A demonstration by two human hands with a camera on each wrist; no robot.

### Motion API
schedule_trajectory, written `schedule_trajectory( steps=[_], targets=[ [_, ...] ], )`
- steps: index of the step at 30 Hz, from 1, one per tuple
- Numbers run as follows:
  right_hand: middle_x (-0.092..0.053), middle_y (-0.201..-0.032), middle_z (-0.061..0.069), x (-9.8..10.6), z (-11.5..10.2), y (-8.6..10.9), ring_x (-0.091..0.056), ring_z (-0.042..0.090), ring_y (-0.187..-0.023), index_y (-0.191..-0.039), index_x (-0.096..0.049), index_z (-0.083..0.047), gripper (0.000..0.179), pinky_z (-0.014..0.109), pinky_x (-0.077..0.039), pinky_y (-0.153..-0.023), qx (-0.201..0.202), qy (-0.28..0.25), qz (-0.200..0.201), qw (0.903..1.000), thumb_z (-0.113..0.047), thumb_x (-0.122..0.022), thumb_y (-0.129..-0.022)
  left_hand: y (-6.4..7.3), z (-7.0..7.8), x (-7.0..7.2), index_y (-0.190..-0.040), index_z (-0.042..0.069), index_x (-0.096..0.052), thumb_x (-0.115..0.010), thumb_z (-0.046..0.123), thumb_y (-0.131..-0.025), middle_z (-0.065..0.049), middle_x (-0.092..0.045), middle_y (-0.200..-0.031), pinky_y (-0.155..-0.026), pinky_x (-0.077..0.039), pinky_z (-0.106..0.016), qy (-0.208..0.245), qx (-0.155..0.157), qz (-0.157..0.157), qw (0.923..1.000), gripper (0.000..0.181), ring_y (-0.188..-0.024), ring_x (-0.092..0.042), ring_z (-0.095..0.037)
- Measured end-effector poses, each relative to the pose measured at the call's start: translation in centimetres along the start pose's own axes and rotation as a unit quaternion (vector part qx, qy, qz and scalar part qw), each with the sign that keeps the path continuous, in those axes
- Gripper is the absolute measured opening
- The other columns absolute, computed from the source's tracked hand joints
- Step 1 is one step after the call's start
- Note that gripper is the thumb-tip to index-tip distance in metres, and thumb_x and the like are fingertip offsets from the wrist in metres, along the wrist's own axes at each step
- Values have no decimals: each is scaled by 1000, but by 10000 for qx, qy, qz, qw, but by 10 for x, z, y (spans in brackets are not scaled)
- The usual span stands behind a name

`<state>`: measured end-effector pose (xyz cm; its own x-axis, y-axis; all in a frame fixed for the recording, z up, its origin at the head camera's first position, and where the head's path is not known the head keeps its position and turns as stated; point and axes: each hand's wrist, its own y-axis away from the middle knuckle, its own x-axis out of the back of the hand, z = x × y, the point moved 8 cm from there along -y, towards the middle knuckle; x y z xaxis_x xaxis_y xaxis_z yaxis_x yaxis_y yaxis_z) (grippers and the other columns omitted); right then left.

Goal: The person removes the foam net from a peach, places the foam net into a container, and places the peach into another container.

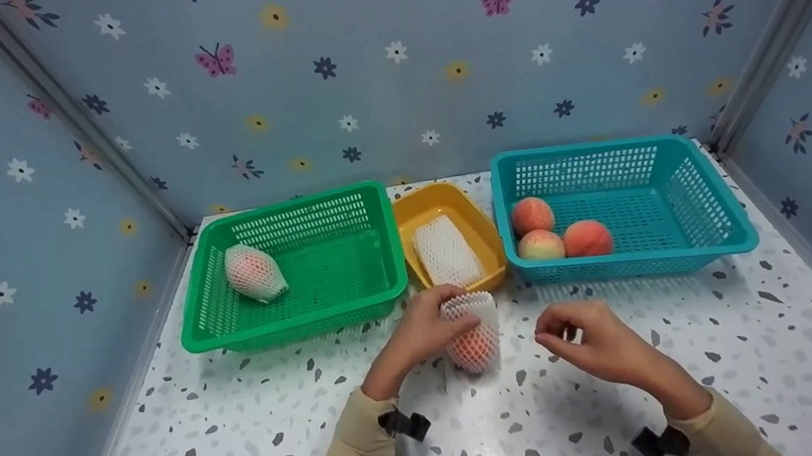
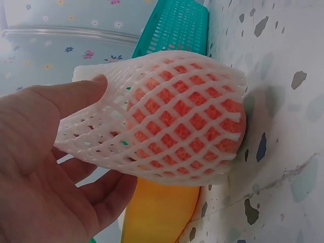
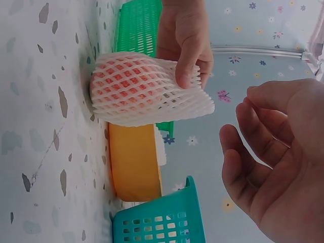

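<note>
A peach [image 1: 473,349] sits low inside a white foam fruit net [image 1: 486,310], its red skin showing through the mesh. My left hand [image 1: 420,328] pinches the net's upper part, thumb on one face and fingers behind. In the left wrist view, the peach's lower end is right at the tabletop. My right hand [image 1: 595,340] hovers to the right of the net, fingers loosely curled and holding nothing. In the right wrist view, its thumb tip and index fingertip come close together. Behind the left hand, a yellow tray [image 1: 485,231] holds flat white foam nets [image 1: 446,250].
The green basket [image 1: 296,326] at left contains a netted peach [image 1: 252,270]. At right, a teal basket [image 1: 680,256] holds three bare peaches [image 1: 588,237]. Patterned wall panels [image 1: 389,71] enclose the speckled tabletop [image 1: 473,440] at the back and both sides.
</note>
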<state>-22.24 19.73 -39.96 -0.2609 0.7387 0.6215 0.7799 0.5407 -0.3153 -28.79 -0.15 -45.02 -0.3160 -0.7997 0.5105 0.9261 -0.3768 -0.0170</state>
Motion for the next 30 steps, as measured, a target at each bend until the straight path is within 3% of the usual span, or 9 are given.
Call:
schedule_trajectory(
  steps=[8,20,30],
  targets=[
    [-62,-77,-13,-2,-1,-1,-58,8,-66,-89,-66,-23,11,28,-51,-61,-112,39,-49,9999,-13,-69,-92,5,-1,8,-117,11,-65,-81,28,-81,3,-64,-113,-94,-45,-37,-169,-73,-57,9998,43,-108,-56,-17],
    [-61,-77,-14,-6,-3,0,-57,8,-67,-89,-66,-23,10,27,-50,-61,-337,114,-141,9993,-14,-69,-92,18,-11,15,-118,16,-66,-83,39,-76,8,-63,-114,-95,-44,-38,-251,117,-234,9993,51,-111,-54,-17],
    [-61,-77,-14,-3,-10,-3,-57,7,-67,-90,-67,-21,12,27,-50,-62,-147,200,-35,9997,-9,-70,-90,27,-13,25,-120,13,-64,-87,33,-73,1,-63,-117,-90,-47,-38,-51,49,-387,9992,56,-109,-56,-23]
  ],
)
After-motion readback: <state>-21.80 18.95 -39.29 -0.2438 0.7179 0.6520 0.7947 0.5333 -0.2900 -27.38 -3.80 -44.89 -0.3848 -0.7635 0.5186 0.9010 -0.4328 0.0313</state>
